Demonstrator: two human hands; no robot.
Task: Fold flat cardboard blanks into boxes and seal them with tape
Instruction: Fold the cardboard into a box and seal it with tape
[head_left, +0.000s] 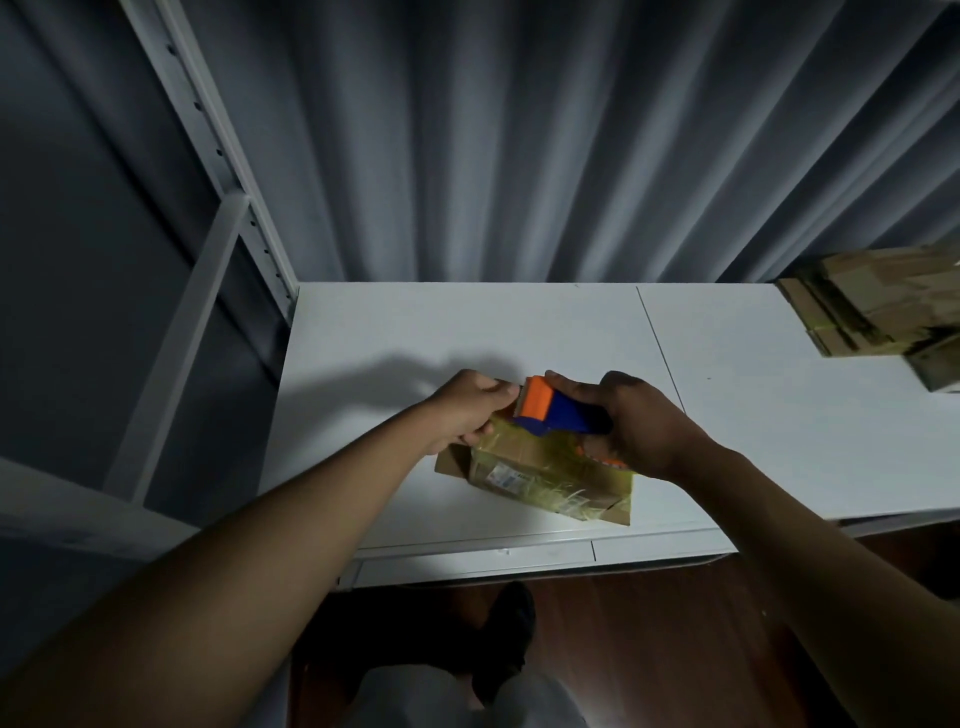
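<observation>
A small brown cardboard box, wrapped in yellowish clear tape and bearing a white label, lies on the white table near its front edge. My right hand grips an orange and blue tape dispenser and holds it on the box's far top edge. My left hand curls its fingers round the box's far left corner, right beside the dispenser's orange head. The far side of the box is hidden behind both hands.
A stack of flat cardboard blanks sits at the table's far right corner. A grey curtain hangs behind the table. A white metal rack frame stands to the left. My shoe shows on the wooden floor below.
</observation>
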